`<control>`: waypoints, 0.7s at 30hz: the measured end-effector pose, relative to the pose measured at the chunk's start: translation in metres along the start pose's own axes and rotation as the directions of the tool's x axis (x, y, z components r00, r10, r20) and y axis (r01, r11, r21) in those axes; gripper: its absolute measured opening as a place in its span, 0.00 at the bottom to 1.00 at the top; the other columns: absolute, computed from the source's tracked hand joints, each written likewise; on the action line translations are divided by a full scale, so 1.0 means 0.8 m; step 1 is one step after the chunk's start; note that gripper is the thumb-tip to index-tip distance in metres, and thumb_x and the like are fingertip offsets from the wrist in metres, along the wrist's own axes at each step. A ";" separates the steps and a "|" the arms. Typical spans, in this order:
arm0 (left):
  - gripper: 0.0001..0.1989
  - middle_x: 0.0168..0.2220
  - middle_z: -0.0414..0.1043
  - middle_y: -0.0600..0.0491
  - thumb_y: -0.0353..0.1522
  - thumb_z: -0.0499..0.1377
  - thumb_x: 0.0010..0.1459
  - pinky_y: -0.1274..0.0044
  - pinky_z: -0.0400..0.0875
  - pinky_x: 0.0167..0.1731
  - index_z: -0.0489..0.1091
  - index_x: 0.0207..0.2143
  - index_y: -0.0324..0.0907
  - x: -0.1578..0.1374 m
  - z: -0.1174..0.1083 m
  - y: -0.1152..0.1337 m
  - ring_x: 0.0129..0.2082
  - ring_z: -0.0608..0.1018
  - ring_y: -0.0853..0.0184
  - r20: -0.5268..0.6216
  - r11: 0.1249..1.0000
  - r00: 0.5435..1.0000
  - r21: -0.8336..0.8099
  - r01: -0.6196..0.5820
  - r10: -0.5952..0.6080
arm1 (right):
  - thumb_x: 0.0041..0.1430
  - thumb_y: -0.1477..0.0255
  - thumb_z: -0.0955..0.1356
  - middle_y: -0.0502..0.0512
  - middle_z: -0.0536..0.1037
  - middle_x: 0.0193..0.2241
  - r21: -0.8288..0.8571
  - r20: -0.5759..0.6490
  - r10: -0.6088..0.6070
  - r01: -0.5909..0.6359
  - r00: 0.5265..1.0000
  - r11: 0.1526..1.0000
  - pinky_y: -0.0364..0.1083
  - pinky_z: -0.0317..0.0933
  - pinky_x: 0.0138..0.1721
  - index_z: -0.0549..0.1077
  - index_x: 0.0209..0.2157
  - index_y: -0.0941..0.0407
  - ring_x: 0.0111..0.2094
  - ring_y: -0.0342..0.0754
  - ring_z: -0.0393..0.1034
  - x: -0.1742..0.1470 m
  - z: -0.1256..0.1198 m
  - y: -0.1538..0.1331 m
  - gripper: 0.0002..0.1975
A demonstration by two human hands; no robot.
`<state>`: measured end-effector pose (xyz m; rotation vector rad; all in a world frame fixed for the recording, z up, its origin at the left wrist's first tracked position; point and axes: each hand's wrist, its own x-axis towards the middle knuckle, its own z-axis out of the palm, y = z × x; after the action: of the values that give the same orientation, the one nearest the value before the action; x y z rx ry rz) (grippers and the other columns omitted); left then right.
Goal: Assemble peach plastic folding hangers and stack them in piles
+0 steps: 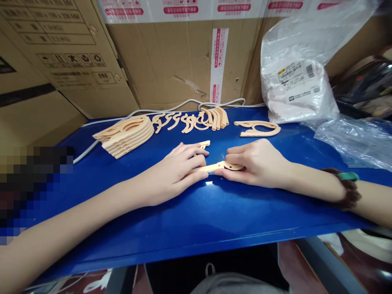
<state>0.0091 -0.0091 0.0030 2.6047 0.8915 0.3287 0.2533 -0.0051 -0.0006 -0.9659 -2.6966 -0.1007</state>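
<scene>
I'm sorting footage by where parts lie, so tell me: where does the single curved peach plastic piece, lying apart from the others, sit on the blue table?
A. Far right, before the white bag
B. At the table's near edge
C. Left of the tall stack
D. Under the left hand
A: the single curved piece lies alone on the blue table, just before the white bag, right of the stack.

Bright, even overhead light. Soft glare patches on glossy blue table point(190, 220), sheen on plastic bags point(352, 139). Faint shadows under hands. Wide-angle bending at edges, cardboard boxes point(171, 61) lean. Pixelated block at left point(30, 188). Centre sharp.
</scene>
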 end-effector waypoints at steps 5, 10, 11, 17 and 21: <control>0.14 0.59 0.66 0.47 0.42 0.47 0.70 0.61 0.53 0.63 0.66 0.43 0.44 0.000 -0.001 0.001 0.63 0.62 0.59 -0.005 1.000 1.000 0.004 0.004 -0.004 | 0.67 0.57 0.60 0.48 0.65 0.18 -0.025 -0.015 -0.024 0.024 1.000 0.999 0.45 0.38 0.23 0.67 0.19 0.58 0.18 0.39 0.51 -0.002 -0.001 0.001 0.26; 0.14 0.59 0.66 0.48 0.43 0.48 0.69 0.64 0.54 0.62 0.66 0.45 0.45 0.000 -0.002 0.001 0.63 0.62 0.59 0.005 1.000 1.000 -0.005 0.005 -0.005 | 0.67 0.58 0.60 0.48 0.66 0.18 -0.023 -0.007 -0.041 0.041 0.999 0.999 0.44 0.37 0.23 0.67 0.19 0.58 0.18 0.39 0.51 -0.002 -0.001 0.001 0.25; 0.14 0.59 0.66 0.48 0.42 0.48 0.69 0.65 0.55 0.61 0.66 0.46 0.45 0.000 -0.002 0.000 0.63 0.62 0.59 0.004 1.000 1.000 -0.004 -0.003 0.003 | 0.66 0.58 0.60 0.48 0.66 0.18 -0.024 -0.007 -0.043 0.043 0.999 0.999 0.44 0.38 0.23 0.67 0.19 0.58 0.18 0.39 0.51 -0.002 0.000 0.001 0.25; 0.13 0.59 0.65 0.48 0.42 0.50 0.68 0.65 0.58 0.60 0.66 0.46 0.45 -0.001 -0.003 -0.001 0.63 0.62 0.59 -0.001 1.000 1.000 -0.021 -0.002 0.002 | 0.66 0.59 0.60 0.48 0.66 0.19 -0.026 0.007 -0.057 0.057 0.998 0.998 0.45 0.38 0.23 0.68 0.20 0.57 0.18 0.39 0.52 -0.003 0.000 0.003 0.24; 0.14 0.62 0.61 0.48 0.43 0.52 0.67 0.65 0.58 0.62 0.66 0.47 0.45 -0.001 -0.002 0.001 0.64 0.61 0.58 -0.025 0.997 0.999 -0.070 0.024 -0.025 | 0.66 0.60 0.60 0.48 0.67 0.18 -0.030 -0.006 -0.081 0.081 0.997 0.996 0.45 0.38 0.22 0.68 0.20 0.57 0.18 0.39 0.52 -0.005 0.000 0.002 0.24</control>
<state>0.0080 -0.0098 0.0050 2.5289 0.9036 0.3816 0.2573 -0.0061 -0.0016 -0.8632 -2.7351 -0.1597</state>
